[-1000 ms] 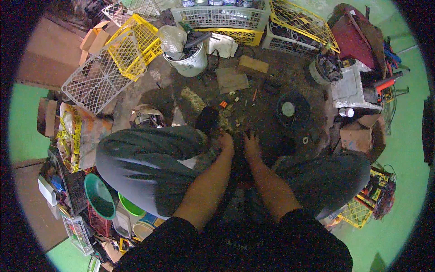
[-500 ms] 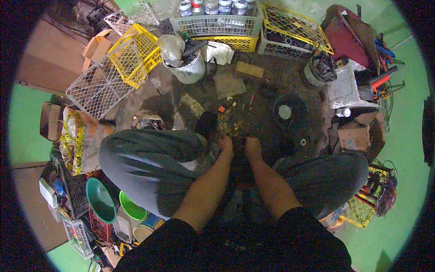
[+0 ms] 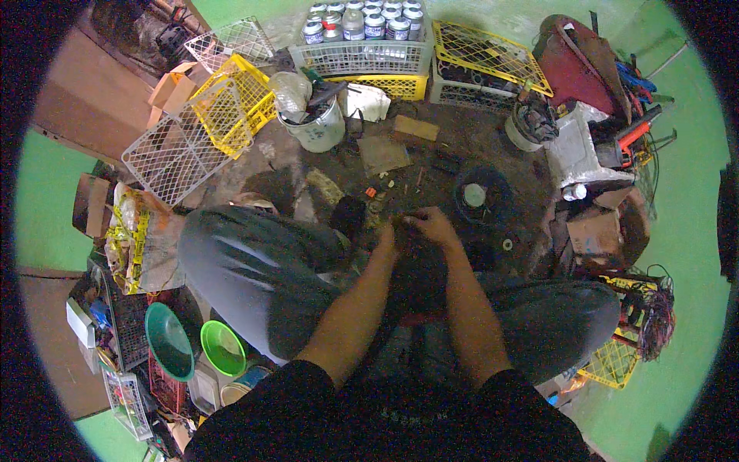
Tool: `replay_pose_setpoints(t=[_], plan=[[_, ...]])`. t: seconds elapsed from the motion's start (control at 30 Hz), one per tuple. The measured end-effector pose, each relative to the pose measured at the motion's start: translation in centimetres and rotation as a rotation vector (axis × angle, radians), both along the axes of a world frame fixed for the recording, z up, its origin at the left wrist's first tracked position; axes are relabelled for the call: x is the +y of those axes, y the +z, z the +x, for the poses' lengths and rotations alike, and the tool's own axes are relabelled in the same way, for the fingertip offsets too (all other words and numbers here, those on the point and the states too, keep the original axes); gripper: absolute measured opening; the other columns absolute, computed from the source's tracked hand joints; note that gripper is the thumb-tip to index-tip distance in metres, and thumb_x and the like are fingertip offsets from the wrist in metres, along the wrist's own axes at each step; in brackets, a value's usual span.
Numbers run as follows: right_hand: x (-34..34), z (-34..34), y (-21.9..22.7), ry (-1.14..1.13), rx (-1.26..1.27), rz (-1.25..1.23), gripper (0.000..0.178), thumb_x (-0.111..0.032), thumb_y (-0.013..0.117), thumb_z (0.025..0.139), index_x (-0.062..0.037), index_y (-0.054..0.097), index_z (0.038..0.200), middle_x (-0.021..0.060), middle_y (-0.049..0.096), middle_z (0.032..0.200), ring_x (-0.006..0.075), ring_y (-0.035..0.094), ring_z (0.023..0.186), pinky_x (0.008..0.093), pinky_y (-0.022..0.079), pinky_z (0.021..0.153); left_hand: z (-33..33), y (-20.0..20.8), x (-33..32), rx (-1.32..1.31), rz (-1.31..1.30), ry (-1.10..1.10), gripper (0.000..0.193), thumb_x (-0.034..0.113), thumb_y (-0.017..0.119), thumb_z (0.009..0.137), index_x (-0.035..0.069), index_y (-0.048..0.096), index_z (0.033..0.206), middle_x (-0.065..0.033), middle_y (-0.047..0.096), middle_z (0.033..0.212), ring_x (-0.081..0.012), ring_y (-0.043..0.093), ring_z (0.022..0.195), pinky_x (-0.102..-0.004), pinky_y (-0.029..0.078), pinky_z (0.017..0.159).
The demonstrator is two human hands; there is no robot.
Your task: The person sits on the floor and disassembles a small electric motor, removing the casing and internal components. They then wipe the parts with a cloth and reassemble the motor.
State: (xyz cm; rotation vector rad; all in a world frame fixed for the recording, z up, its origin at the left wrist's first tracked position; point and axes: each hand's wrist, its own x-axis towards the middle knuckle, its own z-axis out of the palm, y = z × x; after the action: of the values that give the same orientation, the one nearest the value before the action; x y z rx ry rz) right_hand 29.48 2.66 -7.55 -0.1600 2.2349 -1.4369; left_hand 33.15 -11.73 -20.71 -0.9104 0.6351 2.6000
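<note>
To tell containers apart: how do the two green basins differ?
The teal basin is dark bluish green; the lime basin is bright yellow-green. The teal basin looks larger than the lime basin. The teal basin also sits farther left than the lime basin. Both are rounded and open-mouthed.

The right hand (image 3: 433, 226), earlier apart from the left hand (image 3: 391, 231), has turned inward and come close to it; contact is unclear. The view has tilted up, showing more of the cans (image 3: 375, 27).
</note>
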Motion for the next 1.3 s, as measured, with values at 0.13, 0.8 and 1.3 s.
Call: replay_pose_setpoints(t=[0.13,0.8,1.3], plan=[[-1.6,-0.3,4.5,0.144,0.221,0.122,0.036,-0.026,0.074,0.087,0.0013,0.070,0.110,0.0164,0.074,0.094,0.0264,0.070,0.083,0.0390,0.054,0.077,-1.3,2.7,-1.0,0.127,0.187,-0.041,0.041,0.038,0.043,0.102,0.006,0.062,0.120,-0.0122,0.067,0.112,-0.0290,0.064,0.099,-0.0481,0.053,0.088],[-3.1,11.1,-15.3,-0.487,0.333,0.707,0.082,-0.037,0.083,0.076,0.0027,0.044,0.136,0.0274,0.057,0.126,0.0446,0.056,0.116,0.0504,0.046,0.101,0.7,2.6,-6.3,-0.132,-0.040,0.273,0.027,0.029,0.044,0.096,0.009,0.062,0.100,-0.0069,0.064,0.086,-0.0257,0.063,0.077,-0.0461,0.057,0.070],[-8.3,6.5,-15.3,-0.402,0.351,0.612,0.079,-0.015,0.084,0.072,-0.0015,0.046,0.141,0.0276,0.044,0.142,0.0461,0.045,0.130,0.0482,0.041,0.108,0.6,3.0,-8.6,-0.161,0.061,0.410,0.037,0.037,0.047,0.095,0.008,0.065,0.109,-0.0109,0.066,0.101,-0.0308,0.064,0.091,-0.0467,0.054,0.081]])
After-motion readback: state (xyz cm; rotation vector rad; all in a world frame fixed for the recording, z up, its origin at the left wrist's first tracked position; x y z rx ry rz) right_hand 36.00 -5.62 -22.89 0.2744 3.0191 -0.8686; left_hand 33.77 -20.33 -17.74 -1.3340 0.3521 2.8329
